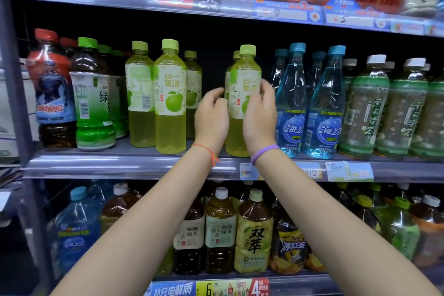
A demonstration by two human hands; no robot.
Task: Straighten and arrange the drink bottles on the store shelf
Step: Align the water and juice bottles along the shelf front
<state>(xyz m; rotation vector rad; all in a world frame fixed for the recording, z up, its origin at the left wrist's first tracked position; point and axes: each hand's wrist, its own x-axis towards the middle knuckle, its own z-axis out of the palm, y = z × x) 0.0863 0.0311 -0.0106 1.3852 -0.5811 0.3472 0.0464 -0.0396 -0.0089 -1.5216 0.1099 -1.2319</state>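
On the middle shelf (134, 163), both hands (left hand (211, 119), right hand (260, 118)) clasp a yellow-green juice bottle (242, 84).

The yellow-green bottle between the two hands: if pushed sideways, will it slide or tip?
The yellow-green bottle looks nearly full, so it is probably heavy and steady. Being tall and narrow, it may tip if pushed near the cap. The left hand and right hand sit mid-label, which should slide it.

Two bare forearms with no sleeves. The left hand (211, 118) has a thin orange-red string bracelet (207, 150) at the wrist; the right hand (260, 115) has a purple band (264, 152).
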